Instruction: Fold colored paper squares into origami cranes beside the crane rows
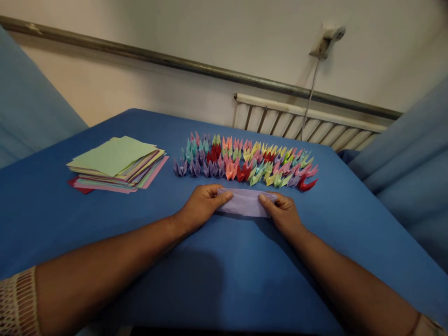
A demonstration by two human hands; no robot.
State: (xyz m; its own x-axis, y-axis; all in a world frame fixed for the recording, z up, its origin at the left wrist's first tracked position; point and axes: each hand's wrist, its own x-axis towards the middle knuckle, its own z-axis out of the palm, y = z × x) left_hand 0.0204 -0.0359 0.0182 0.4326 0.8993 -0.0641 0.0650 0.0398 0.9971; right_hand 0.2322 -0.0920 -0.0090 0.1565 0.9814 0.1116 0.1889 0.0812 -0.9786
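Observation:
A folded sheet of lilac paper stretches between my two hands just above the blue table. My left hand pinches its left end, thumb on the near face and fingers behind. At the right end, my right hand grips the paper the same way. Right behind the paper stand rows of small folded paper cranes in purple, red, pink, yellow, green and blue.
To the left lies an uneven stack of coloured paper sheets, pale green on top. The blue table reaches back towards a wall with a metal rail, a radiator and a plugged-in cord. Blue curtains hang on both sides.

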